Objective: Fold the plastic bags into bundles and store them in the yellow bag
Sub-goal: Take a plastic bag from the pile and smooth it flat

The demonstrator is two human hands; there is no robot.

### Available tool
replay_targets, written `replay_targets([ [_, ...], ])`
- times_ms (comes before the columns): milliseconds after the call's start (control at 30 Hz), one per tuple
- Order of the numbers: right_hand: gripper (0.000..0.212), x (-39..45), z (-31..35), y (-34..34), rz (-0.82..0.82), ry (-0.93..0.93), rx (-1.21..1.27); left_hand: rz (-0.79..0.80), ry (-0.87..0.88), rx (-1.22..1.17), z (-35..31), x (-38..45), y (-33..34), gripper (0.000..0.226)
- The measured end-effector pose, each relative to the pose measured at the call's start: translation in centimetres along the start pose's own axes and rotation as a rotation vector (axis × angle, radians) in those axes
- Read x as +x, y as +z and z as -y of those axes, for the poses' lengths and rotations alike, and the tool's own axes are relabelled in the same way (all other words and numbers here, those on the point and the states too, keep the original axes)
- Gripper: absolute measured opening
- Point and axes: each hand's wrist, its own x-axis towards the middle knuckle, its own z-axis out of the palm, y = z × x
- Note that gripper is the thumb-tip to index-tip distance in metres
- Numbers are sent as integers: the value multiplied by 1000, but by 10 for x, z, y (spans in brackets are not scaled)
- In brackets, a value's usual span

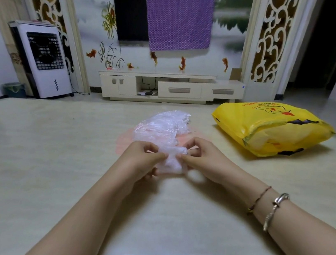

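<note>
Crinkled clear plastic bag point(172, 159), bunched above the pale glossy desk point(38, 167), is pinched in the grip of both the left hand point(143, 161) and right hand point(199, 155) (thumbs nearly meeting), with the yellow printed plastic bag point(270, 128) lying open-mouthed to the right.

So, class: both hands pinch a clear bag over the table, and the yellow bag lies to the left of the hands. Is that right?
Not quite. The head view shows the yellow bag lying to the right of the hands, not the left. The rest holds: the left hand and right hand pinch a clear bag over the table.
</note>
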Motion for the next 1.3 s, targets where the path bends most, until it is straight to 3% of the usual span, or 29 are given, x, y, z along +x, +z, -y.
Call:
replay_targets([
  [167, 16, 4, -1, 5, -74, -28, -265, 18, -70, -1, 3, 4, 3, 25],
  [300, 28, 5, 0, 6, 3, 5, -277, -8, -95, -24, 4, 5, 4, 16],
  [467, 11, 0, 13, -4, 90, 45, -147, -34, -96, 19, -1, -2, 3, 5],
  [600, 25, -10, 28, -24, 59, 117, 45, -36, -58, 84, -16, -12, 0, 39],
  [700, 13, -18, 39, -44, 34, 131, -5, 50, -54, 34, -38, -22, 12, 42],
  [800, 29, -28, 39, -78, -39, 140, -34, 75, -16, 16, -58, -23, 35, 33],
  [933, 23, -53, 20, -141, -115, 181, -62, 88, 83, 62, -71, -16, 83, 13],
  [1100, 19, -60, -16, -188, -242, 195, -18, 173, 233, 167, -71, 4, 150, 18],
  [1300, 30, -15, -39, -174, -166, 37, -194, 12, 346, 104, -58, 29, 177, 24],
])
